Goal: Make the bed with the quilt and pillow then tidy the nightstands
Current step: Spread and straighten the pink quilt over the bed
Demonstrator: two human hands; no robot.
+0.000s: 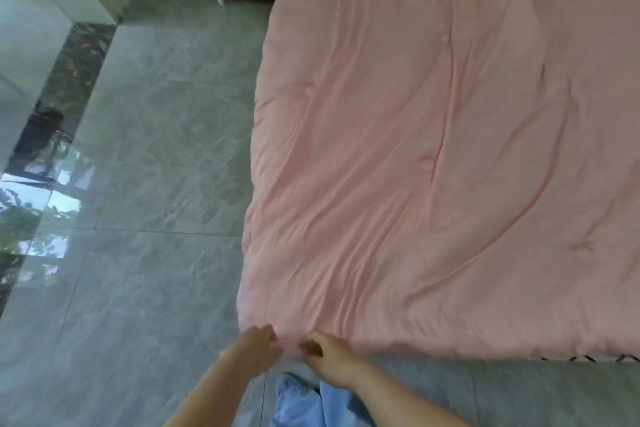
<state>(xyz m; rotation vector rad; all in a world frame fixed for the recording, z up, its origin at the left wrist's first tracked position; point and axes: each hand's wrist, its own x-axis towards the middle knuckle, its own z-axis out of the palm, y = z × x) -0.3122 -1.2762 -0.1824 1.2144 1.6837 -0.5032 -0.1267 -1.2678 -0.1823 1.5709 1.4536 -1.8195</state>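
— Fingers (268,331) of the left hand (258,348) and right hand (329,357) pinch the pink quilt (433,149) at its near corner. Why?

— Likely squaring it over the bed, above the grey tiled floor (156,149).

Soft, even daylight over my view; a bright window reflection glares on the glossy floor tiles (41,204) at left. The quilt (433,149) shows only shallow fold shadows. The whole frame is slightly soft, my hands mildly blurred, and straight lines bow toward the wide-angle edges.
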